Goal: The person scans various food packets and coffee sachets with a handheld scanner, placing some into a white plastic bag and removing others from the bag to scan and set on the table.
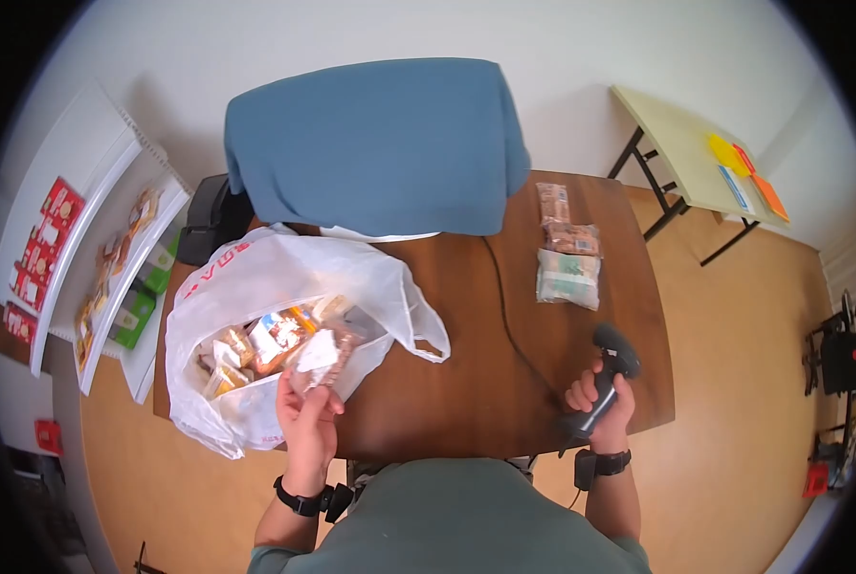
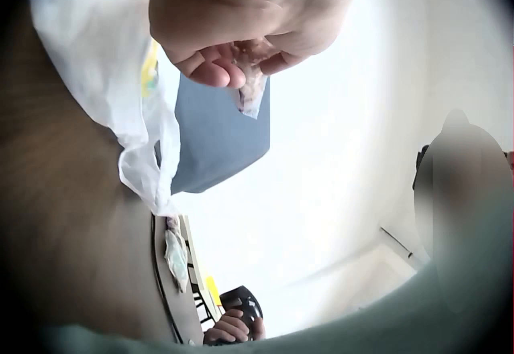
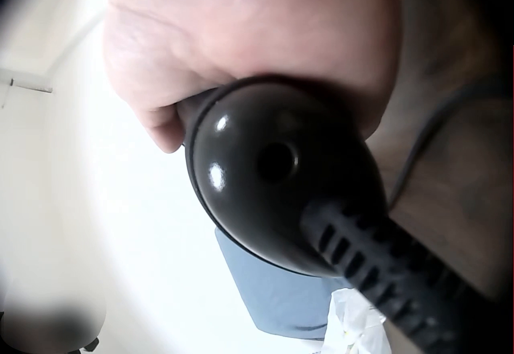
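A clear packet with a white label (image 1: 319,352) is pinched by the left hand (image 1: 309,426) over the opening of a white plastic bag (image 1: 255,277). Several packaged items (image 1: 279,335) lie inside that bag. In the left wrist view the packet's corner (image 2: 251,97) sticks out from the fingers of the left hand (image 2: 257,9). The right hand (image 1: 611,411) grips the handle of a black corded handheld device (image 1: 617,352), raised above the table's right front. Its round handle end (image 3: 277,169) and cord fill much of the right wrist view, below the right hand (image 3: 257,33).
On the brown table (image 1: 456,402), two brownish packets (image 1: 572,238) and a pale green packet (image 1: 568,279) lie in a column at right. A blue cloth (image 1: 380,143) covers something at the back. Shelves (image 1: 112,268) stand left, a side table (image 1: 681,143) back right. A black cable (image 1: 506,316) crosses the table.
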Action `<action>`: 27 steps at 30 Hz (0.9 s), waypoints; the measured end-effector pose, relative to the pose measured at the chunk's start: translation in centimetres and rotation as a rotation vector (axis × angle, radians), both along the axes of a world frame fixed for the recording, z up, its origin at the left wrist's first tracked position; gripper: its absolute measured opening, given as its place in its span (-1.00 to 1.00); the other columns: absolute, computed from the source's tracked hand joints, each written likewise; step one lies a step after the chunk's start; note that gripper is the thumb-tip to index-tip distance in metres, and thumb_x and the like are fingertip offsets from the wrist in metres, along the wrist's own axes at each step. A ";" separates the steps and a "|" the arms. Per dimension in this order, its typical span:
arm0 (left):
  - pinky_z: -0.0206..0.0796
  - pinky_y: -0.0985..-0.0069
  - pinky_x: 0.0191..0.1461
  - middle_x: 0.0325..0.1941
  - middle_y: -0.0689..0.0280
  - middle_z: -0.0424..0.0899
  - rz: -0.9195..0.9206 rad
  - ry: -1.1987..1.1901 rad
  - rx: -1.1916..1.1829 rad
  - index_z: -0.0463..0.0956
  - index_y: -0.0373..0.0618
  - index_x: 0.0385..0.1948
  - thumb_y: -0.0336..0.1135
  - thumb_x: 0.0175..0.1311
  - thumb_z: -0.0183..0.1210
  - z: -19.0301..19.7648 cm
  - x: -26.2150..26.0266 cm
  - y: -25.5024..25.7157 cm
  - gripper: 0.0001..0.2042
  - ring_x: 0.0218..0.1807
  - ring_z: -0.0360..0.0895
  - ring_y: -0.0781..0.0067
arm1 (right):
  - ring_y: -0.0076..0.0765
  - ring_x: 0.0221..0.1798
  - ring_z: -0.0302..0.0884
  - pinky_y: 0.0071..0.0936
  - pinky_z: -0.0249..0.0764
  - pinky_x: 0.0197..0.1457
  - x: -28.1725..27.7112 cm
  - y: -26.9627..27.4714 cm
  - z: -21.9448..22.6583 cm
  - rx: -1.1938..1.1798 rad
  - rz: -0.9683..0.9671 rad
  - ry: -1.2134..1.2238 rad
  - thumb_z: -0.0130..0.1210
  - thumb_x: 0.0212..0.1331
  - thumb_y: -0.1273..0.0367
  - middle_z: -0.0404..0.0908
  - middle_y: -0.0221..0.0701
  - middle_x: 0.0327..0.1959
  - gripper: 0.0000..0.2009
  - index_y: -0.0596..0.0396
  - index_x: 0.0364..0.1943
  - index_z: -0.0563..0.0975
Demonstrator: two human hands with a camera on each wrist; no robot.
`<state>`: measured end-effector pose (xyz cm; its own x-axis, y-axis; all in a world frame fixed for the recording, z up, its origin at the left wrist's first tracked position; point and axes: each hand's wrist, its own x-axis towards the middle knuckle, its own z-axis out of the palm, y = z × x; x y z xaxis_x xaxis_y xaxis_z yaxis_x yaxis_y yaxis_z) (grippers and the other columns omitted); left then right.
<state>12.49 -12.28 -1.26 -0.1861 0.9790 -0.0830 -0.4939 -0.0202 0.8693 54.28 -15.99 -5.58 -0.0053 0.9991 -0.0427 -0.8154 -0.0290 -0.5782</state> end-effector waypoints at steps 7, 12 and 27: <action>0.44 0.56 -0.37 -0.12 0.20 0.63 0.389 -0.030 -0.012 0.25 -0.16 0.31 -0.41 0.45 0.13 -2.9 -4.4 1.2 -0.56 -0.44 0.56 0.48 | -0.46 -0.53 0.26 -0.42 0.19 -0.35 0.2 1.8 -0.7 0.031 0.019 0.042 0.10 0.29 0.05 0.32 -0.46 -0.55 -0.62 0.02 -0.02 0.41; 0.55 0.50 -0.25 -0.05 0.12 0.69 0.422 0.115 -0.063 -0.31 -0.05 0.55 -0.40 0.50 0.06 0.4 2.0 1.6 -0.24 -0.34 0.66 0.39 | -0.46 -0.52 0.25 -0.42 0.21 -0.33 1.1 1.7 -1.7 0.030 -0.013 0.088 0.10 0.29 0.07 0.31 -0.46 -0.54 -0.63 0.02 -0.03 0.41; 0.40 0.42 0.15 0.11 0.17 0.54 -0.836 0.983 0.544 0.47 -0.21 0.02 -0.48 0.19 0.27 -0.4 19.9 11.3 -0.66 0.16 0.52 0.25 | -0.44 -0.48 0.26 -0.39 0.24 -0.28 1.5 1.4 -2.6 -0.056 -0.109 0.209 0.10 0.28 0.14 0.30 -0.44 -0.52 -0.68 0.00 -0.04 0.41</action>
<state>32.40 -1.02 -1.62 0.7015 0.6945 0.1599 0.2718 -0.4681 0.8408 55.76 -14.55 -8.23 0.0884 0.9903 -0.1070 -0.9171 0.0390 -0.3968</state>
